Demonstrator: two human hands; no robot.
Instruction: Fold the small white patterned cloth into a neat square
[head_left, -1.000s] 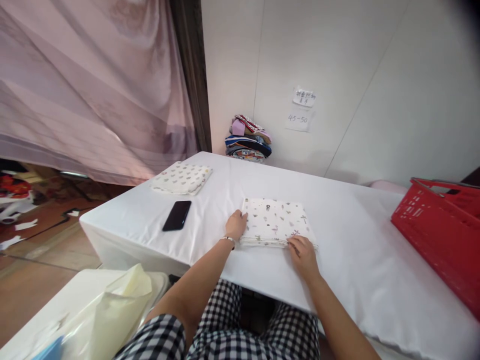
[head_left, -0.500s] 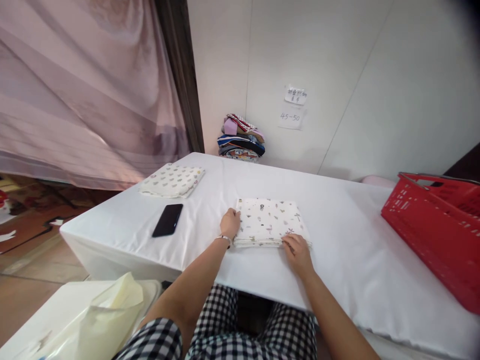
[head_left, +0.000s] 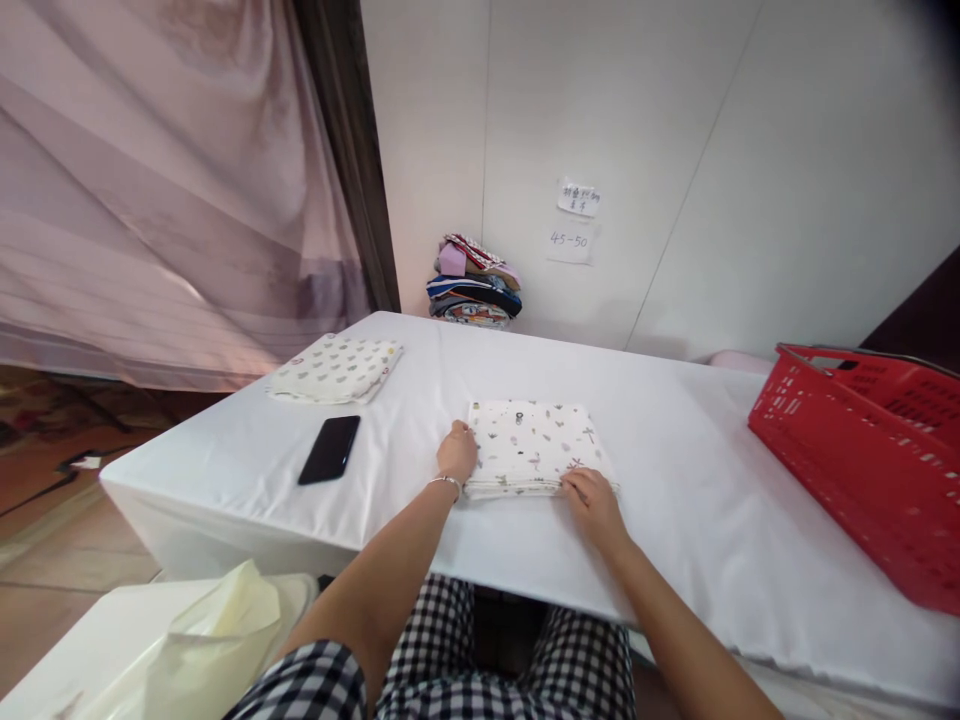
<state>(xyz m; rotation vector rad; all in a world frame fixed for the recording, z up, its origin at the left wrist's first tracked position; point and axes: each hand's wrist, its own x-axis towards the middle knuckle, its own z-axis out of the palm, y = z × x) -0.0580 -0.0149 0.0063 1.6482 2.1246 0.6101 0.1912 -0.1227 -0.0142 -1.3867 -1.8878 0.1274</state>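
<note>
White cotton covers the table point(head_left: 675, 520) in your head view, and the folded printed cloth point(head_left: 534, 450) lies flat on it right in front of you, its long axis running from nine to three o'clock. Your left hand point(head_left: 457, 452) rests at the cloth's nine o'clock edge, fingers curled against the side of the fold and touching it. Your right hand point(head_left: 592, 500) sits at about five o'clock of the cloth, fingertips pressed on the near hem; whether they pinch a layer or merely press down, you cannot tell from here. Both hands are touching it, so neither is nearer, and the cloth lies between them.

At ten o'clock from the cloth lies a black phone point(head_left: 329, 449), well apart, and beyond it a second folded cloth point(head_left: 336, 367) near the table's far left corner. At three o'clock stands a red basket point(head_left: 862, 450). At twelve, against the wall, a stack of clothes point(head_left: 472, 285) sits below two paper notes point(head_left: 574, 220).
</note>
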